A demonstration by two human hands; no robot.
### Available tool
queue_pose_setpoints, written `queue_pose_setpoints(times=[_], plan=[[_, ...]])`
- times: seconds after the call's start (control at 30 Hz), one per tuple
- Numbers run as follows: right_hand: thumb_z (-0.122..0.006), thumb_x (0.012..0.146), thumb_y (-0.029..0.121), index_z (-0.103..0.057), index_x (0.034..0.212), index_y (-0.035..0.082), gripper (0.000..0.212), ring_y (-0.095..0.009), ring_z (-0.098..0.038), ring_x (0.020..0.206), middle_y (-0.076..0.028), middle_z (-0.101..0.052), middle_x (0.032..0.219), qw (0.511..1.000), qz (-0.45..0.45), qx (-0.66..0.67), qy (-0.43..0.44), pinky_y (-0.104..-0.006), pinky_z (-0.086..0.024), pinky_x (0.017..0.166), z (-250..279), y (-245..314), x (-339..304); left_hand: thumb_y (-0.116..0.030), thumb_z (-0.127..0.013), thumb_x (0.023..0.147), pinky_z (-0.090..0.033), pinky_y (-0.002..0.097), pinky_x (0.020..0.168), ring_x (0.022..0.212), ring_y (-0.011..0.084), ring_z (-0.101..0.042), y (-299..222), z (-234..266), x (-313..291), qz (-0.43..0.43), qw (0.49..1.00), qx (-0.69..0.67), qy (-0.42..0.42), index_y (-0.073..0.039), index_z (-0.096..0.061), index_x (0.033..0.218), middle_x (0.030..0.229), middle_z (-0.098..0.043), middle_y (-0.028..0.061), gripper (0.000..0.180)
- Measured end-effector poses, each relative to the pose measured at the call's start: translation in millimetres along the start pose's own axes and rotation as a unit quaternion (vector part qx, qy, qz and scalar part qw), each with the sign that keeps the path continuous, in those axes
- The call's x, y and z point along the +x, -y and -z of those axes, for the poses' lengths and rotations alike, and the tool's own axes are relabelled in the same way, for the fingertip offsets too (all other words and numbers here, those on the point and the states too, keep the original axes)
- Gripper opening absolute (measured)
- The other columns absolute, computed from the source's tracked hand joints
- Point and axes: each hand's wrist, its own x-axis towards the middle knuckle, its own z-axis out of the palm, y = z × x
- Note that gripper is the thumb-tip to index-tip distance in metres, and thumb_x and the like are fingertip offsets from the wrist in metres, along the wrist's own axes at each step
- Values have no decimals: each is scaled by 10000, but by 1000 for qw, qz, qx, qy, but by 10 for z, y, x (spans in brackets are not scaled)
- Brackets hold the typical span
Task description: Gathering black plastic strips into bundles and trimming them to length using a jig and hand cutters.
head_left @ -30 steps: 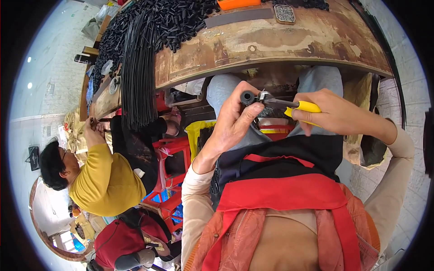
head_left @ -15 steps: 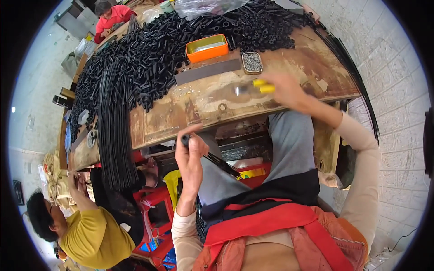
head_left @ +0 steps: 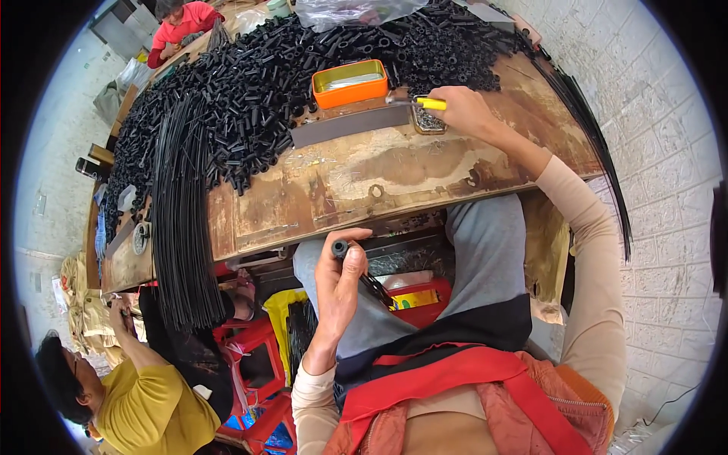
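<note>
My left hand (head_left: pixel 338 284) is closed around a black tube (head_left: pixel 340 248), its hollow round end facing up between thumb and fingers. Thin dark rods (head_left: pixel 377 291) stick out below that hand, above my lap. Over the bench, my right hand (head_left: pixel 466 111) grips a yellow-handled hand tool (head_left: pixel 431 103) with a metal head; its exact kind is not clear. The tool lies across the upper side of a small clear dish (head_left: pixel 430 130) of tiny silvery pieces, partly hiding it. Just left of the tool's head stands an orange box (head_left: pixel 350 95) holding thin pale strips.
A large heap of black tubes (head_left: pixel 250 106) covers the far bench (head_left: pixel 280 201). A grey flat strip (head_left: pixel 350 126) lies before the orange box. Long black rods (head_left: pixel 182 227) hang over the left edge. One person in yellow (head_left: pixel 155 402) sits at left; another in red (head_left: pixel 186 30) works far left.
My right hand has moved up and away from me with the yellow-handled tool, to the dish. My left hand has shifted slightly right and nearer me, the tube's end now facing up more.
</note>
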Motion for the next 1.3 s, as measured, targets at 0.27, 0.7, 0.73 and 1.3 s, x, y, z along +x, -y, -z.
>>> queue_pose_setpoints(times=[0.27, 0.7, 0.73, 1.3], plan=[[-672, 864, 188, -676, 922, 15, 182, -77, -571, 550, -20, -626, 685, 878, -213, 412, 114, -252, -444, 490, 137, -152, 186, -376, -461, 1026, -334, 228, 634, 695, 73, -367, -156, -255, -236, -27, 998, 36, 50, 17, -475, 1301, 790, -419, -9, 481], [-629, 935, 152, -585, 1009, 33, 147, -85, -592, 753, -24, -617, 870, 565, -201, 774, 202, -211, -512, 666, 416, 647, -672, -424, -342, 1049, -302, 227, 616, 672, 79, -340, -207, -247, -432, -86, 993, 37, 77, -16, -494, 1336, 727, -383, -24, 521], [-636, 931, 163, -586, 1024, 35, 166, -90, -589, 779, -30, -615, 888, 585, -188, 760, 211, -211, -494, 689, 476, 790, -768, -413, -340, 1051, -329, 232, 647, 699, 82, -363, -235, -243, -440, -76, 993, 31, 83, 41, -453, 1356, 763, -415, -10, 559], [-635, 893, -35, -584, 1002, -35, 120, -159, -654, 868, -104, -655, 957, 684, -19, 729, 2, -279, -536, 780, 976, 1968, -1964, -419, -337, 1056, -339, 194, 609, 700, 52, -400, -438, -499, -525, -71, 989, -5, 132, 11, -499, 1349, 818, -521, -23, 545]])
